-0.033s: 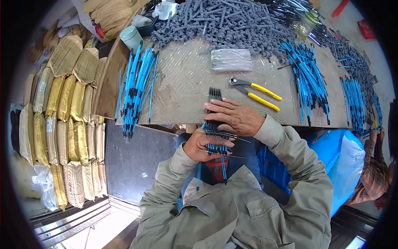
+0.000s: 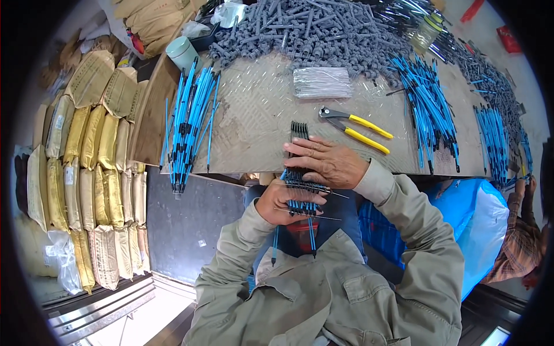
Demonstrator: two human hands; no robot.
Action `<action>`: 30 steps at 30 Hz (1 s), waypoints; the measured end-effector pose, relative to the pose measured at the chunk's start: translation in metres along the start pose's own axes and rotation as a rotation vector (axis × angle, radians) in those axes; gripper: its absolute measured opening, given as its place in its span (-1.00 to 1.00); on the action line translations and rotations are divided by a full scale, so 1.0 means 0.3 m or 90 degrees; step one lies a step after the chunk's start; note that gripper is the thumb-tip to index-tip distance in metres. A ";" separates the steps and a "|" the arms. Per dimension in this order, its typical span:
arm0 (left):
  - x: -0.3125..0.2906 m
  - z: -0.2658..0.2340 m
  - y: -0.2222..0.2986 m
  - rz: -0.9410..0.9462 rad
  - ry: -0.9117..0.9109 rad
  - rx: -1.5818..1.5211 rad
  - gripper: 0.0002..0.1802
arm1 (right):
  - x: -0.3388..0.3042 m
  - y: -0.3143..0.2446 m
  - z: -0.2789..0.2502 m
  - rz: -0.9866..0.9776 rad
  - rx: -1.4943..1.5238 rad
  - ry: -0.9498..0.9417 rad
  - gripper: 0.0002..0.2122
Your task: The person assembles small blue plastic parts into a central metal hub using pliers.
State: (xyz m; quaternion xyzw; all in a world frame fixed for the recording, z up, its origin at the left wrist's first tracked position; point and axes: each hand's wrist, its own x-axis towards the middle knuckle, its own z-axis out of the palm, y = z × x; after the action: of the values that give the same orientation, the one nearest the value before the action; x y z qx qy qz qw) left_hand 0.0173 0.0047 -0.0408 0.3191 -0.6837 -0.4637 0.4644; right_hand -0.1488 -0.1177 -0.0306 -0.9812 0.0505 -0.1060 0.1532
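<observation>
The left hand point(image 2: 289, 203) is closed on a bundle of blue-and-black rods point(image 2: 295, 175), just off the front edge of the bench point(image 2: 248, 130), over the lap. The right hand point(image 2: 332, 165) lies across the bundle's upper part, fingers fairly straight; whether it grips underneath, I cannot tell. The bundle's black tips reach over the front edge, and thin wires point(image 2: 326, 217) jut out to the right.

Such slim rods would probably slide on one another, so even pressure from both hands and level tips seem best, with the wire ends kept clear of the sleeves.

A pale green canister point(image 2: 182, 55) stands near the back left corner, its contents hidden. Toward the back right corner is a clear jar point(image 2: 426, 36) with a yellow-green rim; what it holds is too small to make out. Stacked sacks point(image 2: 91, 138), apparently full, lie beyond the left edge, their contents out of sight
</observation>
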 end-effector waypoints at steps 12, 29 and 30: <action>-0.058 0.036 -0.035 -0.293 0.081 -0.815 -0.57 | -0.001 0.004 0.005 0.013 0.017 0.015 -0.52; -0.066 -0.088 0.105 -0.082 -0.123 0.128 -0.30 | -0.005 0.030 0.053 0.070 0.100 0.126 -0.59; -0.077 -0.096 0.111 -0.085 -0.125 0.131 -0.30 | -0.008 0.030 0.055 0.069 0.103 0.130 -0.59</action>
State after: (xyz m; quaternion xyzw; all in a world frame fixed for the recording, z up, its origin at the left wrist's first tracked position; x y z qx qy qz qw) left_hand 0.0523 0.0271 -0.0135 0.3630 -0.7467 -0.4504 0.3283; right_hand -0.1480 -0.1210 -0.0491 -0.9456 0.1103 -0.2003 0.2315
